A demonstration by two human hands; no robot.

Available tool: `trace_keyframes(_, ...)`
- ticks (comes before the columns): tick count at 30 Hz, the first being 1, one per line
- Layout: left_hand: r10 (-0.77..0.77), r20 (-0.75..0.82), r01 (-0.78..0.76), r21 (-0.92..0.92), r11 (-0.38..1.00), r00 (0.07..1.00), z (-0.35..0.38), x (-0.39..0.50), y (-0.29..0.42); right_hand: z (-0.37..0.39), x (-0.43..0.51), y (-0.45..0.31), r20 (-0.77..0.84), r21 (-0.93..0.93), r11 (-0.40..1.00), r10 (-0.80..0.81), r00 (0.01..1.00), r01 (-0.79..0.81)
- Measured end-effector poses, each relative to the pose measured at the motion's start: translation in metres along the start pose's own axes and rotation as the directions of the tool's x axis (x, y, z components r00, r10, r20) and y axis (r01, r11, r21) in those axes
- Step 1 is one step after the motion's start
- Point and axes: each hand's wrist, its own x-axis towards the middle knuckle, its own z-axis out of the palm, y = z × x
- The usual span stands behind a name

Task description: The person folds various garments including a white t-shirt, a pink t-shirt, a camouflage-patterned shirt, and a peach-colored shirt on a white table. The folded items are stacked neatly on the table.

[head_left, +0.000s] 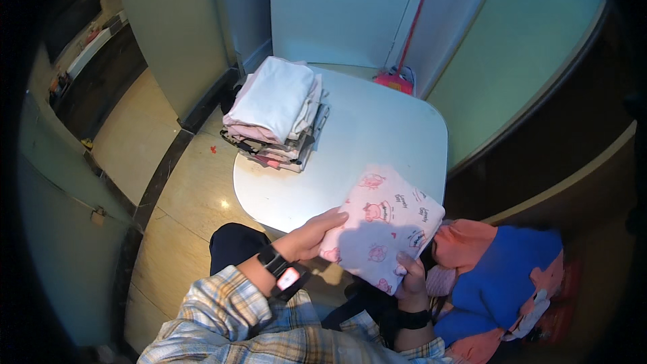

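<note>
A folded pink cloth garment [389,217] with cartoon prints and lettering is held between my two hands, over the near right edge of a white table [374,121]. My left hand [321,232] grips its left side, thumb on top and fingers hidden beneath. At the lower right corner my right hand [412,273] pinches it, thumb also on top. Both wrists wear black bands. A stack of folded clothes [275,106] rests on the table's far left part, with a white piece on top and pink, grey and patterned layers below.
To my right lies a heap of orange and blue cloth [500,268]. A red-handled broom [414,25] with a pink dustpan [394,82] stands behind the table, near a white door [343,10]. Frosted panels flank the table; tiled floor [187,202] shows at left.
</note>
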Motion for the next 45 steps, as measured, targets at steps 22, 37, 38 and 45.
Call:
trace_keyframes(22,0.772,0.212,0.102,0.936,-0.336,0.599,-0.088,-0.012,0.273,0.222,0.252,0.002,0.212,-0.917,0.219,-0.442,0.872,0.334)
trace_keyframes(37,0.718,0.244,0.110,0.906,-0.408,0.652,-0.121,0.022,0.240,0.213,0.296,0.052,0.690,-0.702,-0.461,-0.254,0.677,0.543)
trace_keyframes(38,0.727,0.262,0.095,0.907,-0.410,0.635,-0.121,0.022,0.240,0.212,0.297,0.052,0.717,-0.684,-0.447,-0.271,0.642,0.576)
trace_keyframes(45,0.660,0.216,0.243,0.812,-0.530,0.720,-0.100,0.015,0.247,0.230,0.282,0.031,0.586,-0.809,-0.171,-0.161,0.794,0.563)
